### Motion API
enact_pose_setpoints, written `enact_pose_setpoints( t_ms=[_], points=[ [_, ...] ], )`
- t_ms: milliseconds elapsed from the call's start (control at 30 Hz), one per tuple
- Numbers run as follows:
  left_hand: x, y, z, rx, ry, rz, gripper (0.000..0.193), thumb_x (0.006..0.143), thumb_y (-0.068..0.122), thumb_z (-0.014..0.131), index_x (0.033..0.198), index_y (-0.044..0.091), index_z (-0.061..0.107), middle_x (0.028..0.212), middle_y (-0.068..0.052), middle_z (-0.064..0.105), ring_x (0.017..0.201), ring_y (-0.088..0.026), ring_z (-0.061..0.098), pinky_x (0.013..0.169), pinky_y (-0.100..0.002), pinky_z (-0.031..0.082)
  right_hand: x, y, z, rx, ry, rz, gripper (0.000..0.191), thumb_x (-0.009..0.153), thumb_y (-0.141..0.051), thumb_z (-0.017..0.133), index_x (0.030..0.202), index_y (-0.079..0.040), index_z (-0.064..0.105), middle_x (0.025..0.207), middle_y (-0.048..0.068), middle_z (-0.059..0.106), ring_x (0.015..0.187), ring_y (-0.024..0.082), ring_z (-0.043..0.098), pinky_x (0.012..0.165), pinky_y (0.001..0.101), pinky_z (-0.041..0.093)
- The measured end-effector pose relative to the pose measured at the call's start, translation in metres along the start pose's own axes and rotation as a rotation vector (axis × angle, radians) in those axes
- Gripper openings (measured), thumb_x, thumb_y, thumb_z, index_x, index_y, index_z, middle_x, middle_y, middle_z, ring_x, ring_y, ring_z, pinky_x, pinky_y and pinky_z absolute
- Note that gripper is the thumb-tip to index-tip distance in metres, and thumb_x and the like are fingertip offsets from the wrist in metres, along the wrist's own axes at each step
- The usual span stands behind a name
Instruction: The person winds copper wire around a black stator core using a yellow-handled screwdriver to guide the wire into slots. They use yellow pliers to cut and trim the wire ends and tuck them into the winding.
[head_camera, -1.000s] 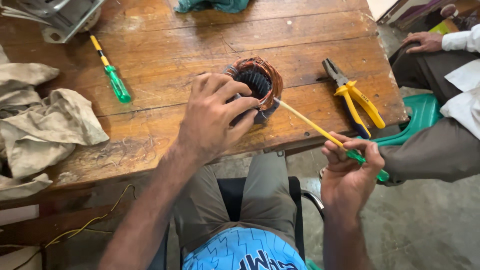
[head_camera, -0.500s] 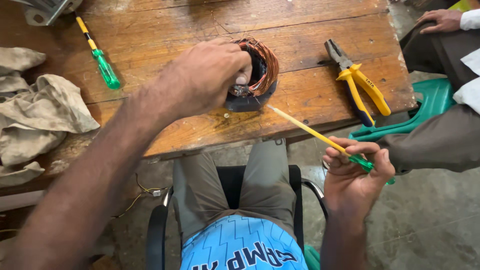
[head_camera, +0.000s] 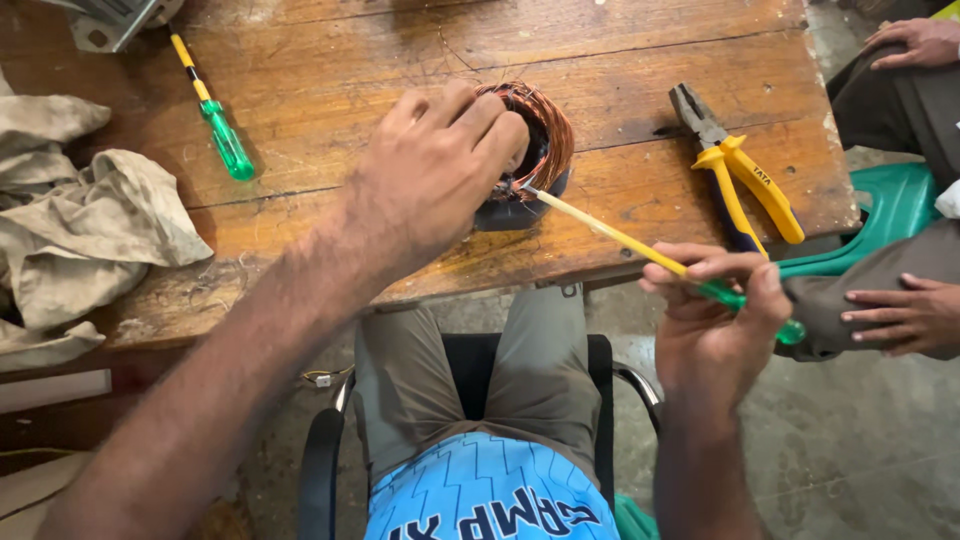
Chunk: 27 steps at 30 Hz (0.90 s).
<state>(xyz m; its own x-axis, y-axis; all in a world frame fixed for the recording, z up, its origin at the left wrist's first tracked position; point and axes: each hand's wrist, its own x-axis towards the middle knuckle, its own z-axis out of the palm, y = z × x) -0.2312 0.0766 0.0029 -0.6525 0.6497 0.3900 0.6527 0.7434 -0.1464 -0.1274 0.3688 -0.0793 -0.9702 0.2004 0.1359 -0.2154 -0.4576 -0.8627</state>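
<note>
While left hand (head_camera: 440, 170) grips coil (head_camera: 535, 140), right hand (head_camera: 715, 320) pinches screwdriver (head_camera: 640, 250) — shaft runs toward 10 o'clock, tip touching coil's lower edge.

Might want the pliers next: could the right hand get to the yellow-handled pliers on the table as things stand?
Probably yes, but not empty: the right hand grips a screwdriver. The pliers lie uncovered on the table just beyond it, nothing between them.
</note>
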Motion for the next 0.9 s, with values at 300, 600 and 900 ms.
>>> enact_pose_setpoints(
  t_ms=[300, 600, 900],
  points=[
    [0.021, 0.005, 0.004, 0.084, 0.208, 0.245, 0.021, 0.111, 0.033, 0.056, 0.113, 0.014, 0.064, 0.106, 0.001, 0.064, 0.106, -0.014, 0.060, 0.094, -0.036, 0.053, 0.016, -0.003, -0.011, 0.082, 0.004, 0.048, 0.049, 0.123, -0.038, 0.041, 0.103, 0.003, 0.057, 0.107, 0.033, 0.067, 0.086, 0.033, 0.071, 0.085, 0.0393, 0.060],
    [0.026, 0.004, -0.022, -0.214, 0.505, 0.099, 0.015, 0.112, 0.023, 0.063, 0.114, 0.008, 0.060, 0.112, -0.004, 0.061, 0.106, -0.020, 0.058, 0.095, -0.037, 0.052, 0.025, 0.014, 0.006, 0.248, 0.098, 0.276, 0.039, 0.118, -0.033, 0.046, 0.103, 0.000, 0.059, 0.110, 0.030, 0.069, 0.089, 0.032, 0.073, 0.087, 0.0391, 0.062],
    [-0.032, 0.014, -0.033, -0.700, 0.436, -0.425, 0.014, 0.112, 0.014, 0.070, 0.118, 0.005, 0.063, 0.111, -0.008, 0.069, 0.104, -0.021, 0.064, 0.090, -0.032, 0.053, 0.013, 0.028, 0.010, 0.965, -0.094, 0.617, 0.039, 0.119, -0.024, 0.047, 0.093, 0.002, 0.060, 0.094, 0.024, 0.070, 0.076, 0.027, 0.070, 0.071, 0.0333, 0.061]
  ],
)
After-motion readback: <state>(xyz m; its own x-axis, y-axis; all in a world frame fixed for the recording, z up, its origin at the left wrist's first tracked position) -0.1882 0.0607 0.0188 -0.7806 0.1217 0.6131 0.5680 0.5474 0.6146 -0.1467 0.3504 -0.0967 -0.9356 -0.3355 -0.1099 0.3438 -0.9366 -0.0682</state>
